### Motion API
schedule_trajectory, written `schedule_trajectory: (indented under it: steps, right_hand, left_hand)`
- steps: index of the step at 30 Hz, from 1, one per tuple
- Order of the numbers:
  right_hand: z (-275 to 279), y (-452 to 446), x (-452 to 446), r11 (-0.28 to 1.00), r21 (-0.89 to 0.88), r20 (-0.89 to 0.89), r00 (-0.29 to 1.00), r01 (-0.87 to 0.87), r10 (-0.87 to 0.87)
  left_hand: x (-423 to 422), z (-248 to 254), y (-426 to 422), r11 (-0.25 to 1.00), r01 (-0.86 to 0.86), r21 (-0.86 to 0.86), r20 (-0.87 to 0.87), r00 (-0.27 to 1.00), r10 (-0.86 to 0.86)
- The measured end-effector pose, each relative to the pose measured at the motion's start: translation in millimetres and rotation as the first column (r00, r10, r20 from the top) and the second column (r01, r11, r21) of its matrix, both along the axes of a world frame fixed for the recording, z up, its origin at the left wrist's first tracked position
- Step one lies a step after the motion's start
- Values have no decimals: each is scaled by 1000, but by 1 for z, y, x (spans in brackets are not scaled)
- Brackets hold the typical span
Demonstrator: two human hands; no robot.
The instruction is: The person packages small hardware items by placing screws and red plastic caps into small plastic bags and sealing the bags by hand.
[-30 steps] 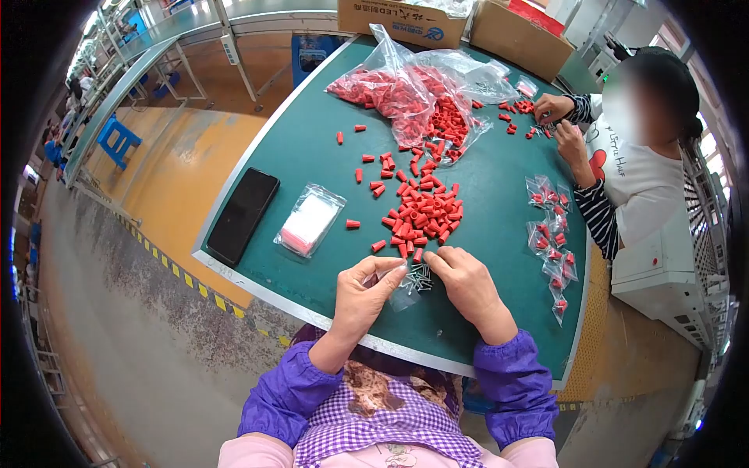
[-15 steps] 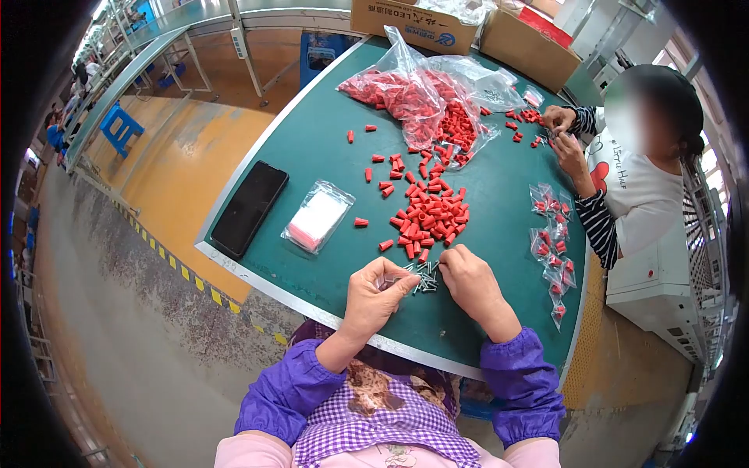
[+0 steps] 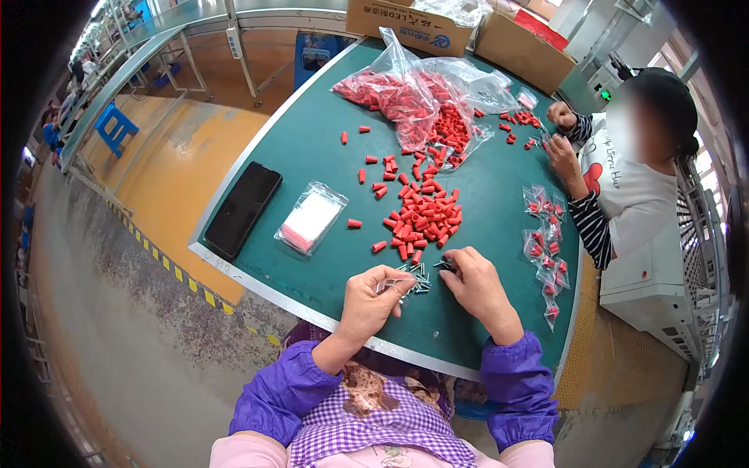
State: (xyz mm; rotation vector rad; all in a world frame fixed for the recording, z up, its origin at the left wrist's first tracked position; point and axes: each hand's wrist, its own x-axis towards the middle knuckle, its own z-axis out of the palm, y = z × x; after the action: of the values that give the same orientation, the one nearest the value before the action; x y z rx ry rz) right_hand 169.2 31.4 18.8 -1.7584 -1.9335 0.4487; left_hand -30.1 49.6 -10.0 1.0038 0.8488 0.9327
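Near the table's front edge, my left hand (image 3: 370,303) is closed in a pinch on a small clear plastic bag (image 3: 394,285). Just right of it lies a small pile of silver screws (image 3: 422,281). My right hand (image 3: 474,287) is at the right side of that pile, its thumb and fingers pinched on small dark screws (image 3: 445,264). Beyond both hands spreads a heap of loose red caps (image 3: 421,218). Behind the heap, a large clear bag (image 3: 402,101) of red caps lies open toward me.
A black phone (image 3: 243,209) and a pack of small clear bags (image 3: 312,218) lie left on the green table (image 3: 312,292). Filled small bags (image 3: 548,249) lie at the right. A co-worker (image 3: 632,171) sits at the right edge. Cardboard boxes (image 3: 521,48) stand at the back.
My right hand has turned and its fingertips now show small dark screws. My left hand still holds the small bag beside the screws. The co-worker's hands have moved apart.
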Motion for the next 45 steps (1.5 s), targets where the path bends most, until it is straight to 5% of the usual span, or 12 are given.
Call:
schedule_trajectory:
  steps: [6,10,12,13,14,16,19,24,27,30,41,45]
  right_hand:
    - [-1,13,-14,996,-69,505,859,-61,87]
    - [3,22,-11,990,-125,520,845,-66,122]
    - [7,28,-3,987,-37,209,965,-154,158]
    - [10,26,-5,986,-36,211,963,-162,166]
    - [15,21,-9,996,-68,-82,995,-61,55]
    - [21,10,-17,982,-187,-611,782,10,-124]
    - [23,0,-32,993,-114,-723,687,-16,-72]
    - [25,-1,-30,990,-100,-439,897,-97,43]
    - [9,6,-27,997,-45,-722,688,61,-74]
    - [-1,17,-27,988,119,-345,937,97,-50]
    - [-11,45,-43,1000,30,168,986,4,-9]
    - [-2,43,-35,992,-123,-110,993,34,-47]
  left_hand:
    - [5,-3,-1,995,-38,87,-40,998,42]
    - [6,-6,0,991,-36,128,-81,996,46]
    - [8,-5,1,988,-51,148,-61,996,61]
    - [7,-5,3,987,-59,149,-59,996,69]
    - [6,-6,4,982,-45,186,-112,991,67]
    - [7,-9,3,978,-30,208,-163,984,65]
    - [13,-10,5,961,-5,276,-210,976,65]
    - [12,-9,6,940,-35,338,-201,974,108]
    - [10,-2,3,976,-33,214,-138,988,64]
    - [8,-6,2,977,-47,210,-119,990,73]
    - [9,-13,7,978,-103,179,-42,993,112]
    - [6,-14,9,959,-117,258,-116,982,152]
